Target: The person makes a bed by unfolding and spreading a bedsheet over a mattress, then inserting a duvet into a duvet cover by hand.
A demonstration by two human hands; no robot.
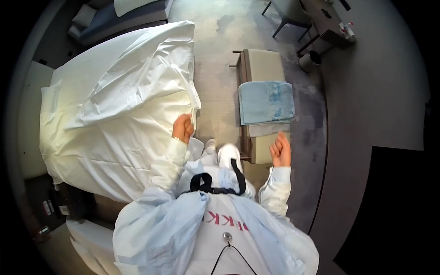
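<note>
Pale-blue shirt (160, 229) foremost, the left hand (183, 128) curls at the white sheet (114, 151) spread leftward, grip unclear; the right hand (280, 151) is half-curled, seemingly empty, and even tension should limit creases.

A pale blue shirt (156, 233) hangs open over a white top (208, 247) bearing red letters (227, 221).

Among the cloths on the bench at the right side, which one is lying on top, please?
The blue cloth, with a patterned band; the grey cloth shows only as a strip along its edge, toward the right hand.
</note>
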